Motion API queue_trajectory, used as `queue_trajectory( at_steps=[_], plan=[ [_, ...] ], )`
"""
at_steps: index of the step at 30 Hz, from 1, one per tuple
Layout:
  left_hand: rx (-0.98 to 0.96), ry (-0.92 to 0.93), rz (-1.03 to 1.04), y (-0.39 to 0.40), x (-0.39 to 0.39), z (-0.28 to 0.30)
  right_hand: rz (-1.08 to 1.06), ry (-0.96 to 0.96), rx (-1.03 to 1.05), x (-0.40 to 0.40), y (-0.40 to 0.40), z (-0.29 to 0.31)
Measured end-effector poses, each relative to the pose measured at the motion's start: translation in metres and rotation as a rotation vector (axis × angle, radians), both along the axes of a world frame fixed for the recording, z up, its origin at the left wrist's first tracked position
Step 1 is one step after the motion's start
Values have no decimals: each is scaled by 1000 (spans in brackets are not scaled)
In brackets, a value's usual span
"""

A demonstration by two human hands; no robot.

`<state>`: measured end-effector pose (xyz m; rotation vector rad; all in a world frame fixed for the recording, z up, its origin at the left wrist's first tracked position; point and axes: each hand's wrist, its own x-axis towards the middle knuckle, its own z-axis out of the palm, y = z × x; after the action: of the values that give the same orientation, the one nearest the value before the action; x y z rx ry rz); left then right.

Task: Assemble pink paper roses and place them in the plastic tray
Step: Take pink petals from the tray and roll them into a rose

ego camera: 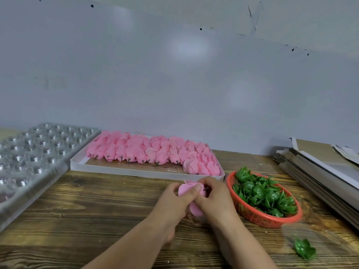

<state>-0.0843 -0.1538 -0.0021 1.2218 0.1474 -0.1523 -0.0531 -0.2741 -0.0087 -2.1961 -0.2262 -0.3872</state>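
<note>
Both hands meet over the dark wooden plank surface (pixel 97 200), near its front middle. The left hand (pixel 172 200) has its fingers curled around a pink paper rose (pixel 186 189), with the thumb pressing on the petals. The right hand (pixel 215 195) also holds this rose from the other side, and its fingers pinch near the short dark stem (pixel 206 189) that sticks out of the flower.

Just behind the hands lies a flat white cardboard box (pixel 124 168) filled with rows of pink paper rose heads (pixel 151 152), their dark stems pointing to the front. At the left stands a clear plastic tray (pixel 33 150) with many round cups. Right of the hands is an orange-red plastic mesh basket (pixel 258 216) full of green plastic leaf caps (pixel 266 195). One more green leaf cap (pixel 305 249) lies alone on the surface, in front of the basket. At the far right is a stack of flat grey cardboard sheets (pixel 320 171).
</note>
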Motion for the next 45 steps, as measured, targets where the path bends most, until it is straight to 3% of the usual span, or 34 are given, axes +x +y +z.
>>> queue_trajectory(
  at_steps=[8,13,26,36,42,45],
  plan=[
    [-216,106,-7,10,15,-9,105,10,103,-6,3,5],
    [-237,148,50,18,23,-15,139,-42,106,-6,0,8],
    [-86,120,42,19,22,-13,122,-143,-88,-4,2,-2],
    [-38,188,-42,25,23,-12,220,-98,-116,-8,-3,5],
    [95,146,-130,28,23,-12,242,-22,-123,-13,-4,11],
    [255,99,-165,26,18,-7,180,31,-97,-12,-6,13]
  ],
)
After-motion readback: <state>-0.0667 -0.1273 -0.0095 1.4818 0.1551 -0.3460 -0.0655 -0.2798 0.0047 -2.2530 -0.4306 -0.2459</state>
